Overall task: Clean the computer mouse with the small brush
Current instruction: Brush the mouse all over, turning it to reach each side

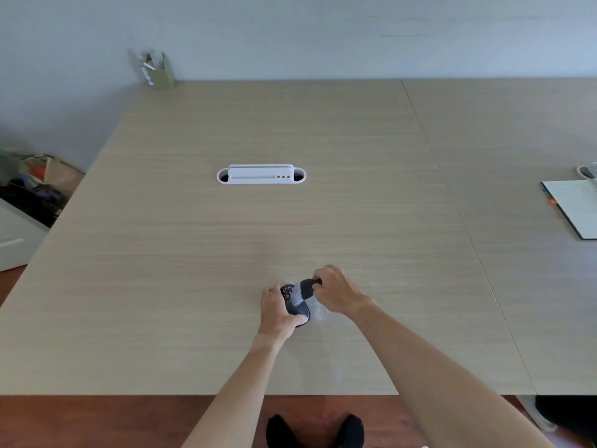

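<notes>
Left hand (278, 310) grips mouse (298, 307); right hand (336, 291) holds brush (302, 291) on it.

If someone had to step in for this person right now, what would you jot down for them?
Left hand grips the dark computer mouse, steadying it on the wooden table.
Right hand holds the small brush by its dark handle, pale bristles resting on the mouse's top.
Done: brushing appears under way.
Left: specks still show on the mouse's far end; brush those off, then probably the sides.
</notes>
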Tool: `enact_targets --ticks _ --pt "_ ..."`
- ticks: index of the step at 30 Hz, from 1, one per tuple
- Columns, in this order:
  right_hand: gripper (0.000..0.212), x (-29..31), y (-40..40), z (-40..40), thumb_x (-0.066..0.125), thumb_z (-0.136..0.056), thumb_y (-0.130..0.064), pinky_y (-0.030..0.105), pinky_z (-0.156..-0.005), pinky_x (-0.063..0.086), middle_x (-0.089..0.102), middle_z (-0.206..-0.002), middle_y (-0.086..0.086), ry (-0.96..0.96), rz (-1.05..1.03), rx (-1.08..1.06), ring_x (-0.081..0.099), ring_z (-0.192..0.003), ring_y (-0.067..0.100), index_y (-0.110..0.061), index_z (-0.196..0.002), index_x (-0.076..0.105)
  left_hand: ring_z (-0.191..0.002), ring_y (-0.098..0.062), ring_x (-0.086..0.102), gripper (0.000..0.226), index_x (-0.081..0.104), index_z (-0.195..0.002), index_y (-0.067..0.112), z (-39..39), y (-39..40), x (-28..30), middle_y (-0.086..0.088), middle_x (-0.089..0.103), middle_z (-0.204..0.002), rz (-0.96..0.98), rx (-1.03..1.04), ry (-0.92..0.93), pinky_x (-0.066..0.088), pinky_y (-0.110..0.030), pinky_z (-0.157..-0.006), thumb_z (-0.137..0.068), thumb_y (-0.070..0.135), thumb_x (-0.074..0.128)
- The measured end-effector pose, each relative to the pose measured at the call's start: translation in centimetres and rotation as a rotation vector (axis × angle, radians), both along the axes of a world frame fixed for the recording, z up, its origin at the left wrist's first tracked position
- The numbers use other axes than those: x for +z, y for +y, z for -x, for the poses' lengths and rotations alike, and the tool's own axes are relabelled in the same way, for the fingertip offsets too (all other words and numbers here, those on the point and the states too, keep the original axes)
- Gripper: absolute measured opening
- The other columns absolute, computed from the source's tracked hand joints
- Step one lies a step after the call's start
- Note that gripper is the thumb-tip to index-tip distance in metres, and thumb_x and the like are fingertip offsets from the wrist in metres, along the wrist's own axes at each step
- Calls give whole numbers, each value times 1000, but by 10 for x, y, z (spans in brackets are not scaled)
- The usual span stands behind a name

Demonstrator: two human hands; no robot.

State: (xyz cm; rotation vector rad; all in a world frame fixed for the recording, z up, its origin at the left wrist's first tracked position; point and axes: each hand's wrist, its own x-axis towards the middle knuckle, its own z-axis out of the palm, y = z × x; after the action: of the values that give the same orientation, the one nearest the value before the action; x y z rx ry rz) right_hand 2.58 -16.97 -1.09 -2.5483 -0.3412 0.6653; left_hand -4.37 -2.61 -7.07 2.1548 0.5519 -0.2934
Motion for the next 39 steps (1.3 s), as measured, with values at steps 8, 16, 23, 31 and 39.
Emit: enact_targets --ticks 8,16,23,31,39 --pt "21 3 -7 -1 43 -86 -1 34 -80 40 56 -107 13 -75 159 11 54 -96 32 0 -97 62 -112 -18 49 87 57 -125 19 -7 11 8 0 52 -119 -52 -82 66 44 -27 -92 -43 20 86" --pt "20 -1 -2 -4 46 -91 -6 39 -78 48 54 -107 10 6 12 110 56 -93 32 -4 -98 64 -100 -23 65 95 57 -127 25 -17 17 -2 -4 62 -113 -28 -114 109 56 -30 -82 -36 13 84" --pt "19 1 -9 -10 45 -87 -5 39 -73 47 55 -102 11 -45 44 45 56 -88 32 -1 -93 63 -108 -24 57 90 51 -133 25 -20 12 11 -5 52 -120 -57 -158 147 54 -34 -90 -50 8 82" --pt "18 1 -8 -2 43 -90 0 33 -76 37 53 -109 13 -43 116 49 55 -98 35 0 -96 60 -105 -20 54 83 51 -118 20 -17 4 12 1 50 -113 -65 -109 131 49 -28 -82 -42 27 84" --pt "20 1 -8 -1 47 -87 -9 43 -75 53 57 -98 9 48 -39 16 58 -86 30 -4 -90 66 -87 -19 59 66 56 -109 10 -30 5 25 0 58 -102 -86 -175 214 46 -26 -64 -50 9 86"
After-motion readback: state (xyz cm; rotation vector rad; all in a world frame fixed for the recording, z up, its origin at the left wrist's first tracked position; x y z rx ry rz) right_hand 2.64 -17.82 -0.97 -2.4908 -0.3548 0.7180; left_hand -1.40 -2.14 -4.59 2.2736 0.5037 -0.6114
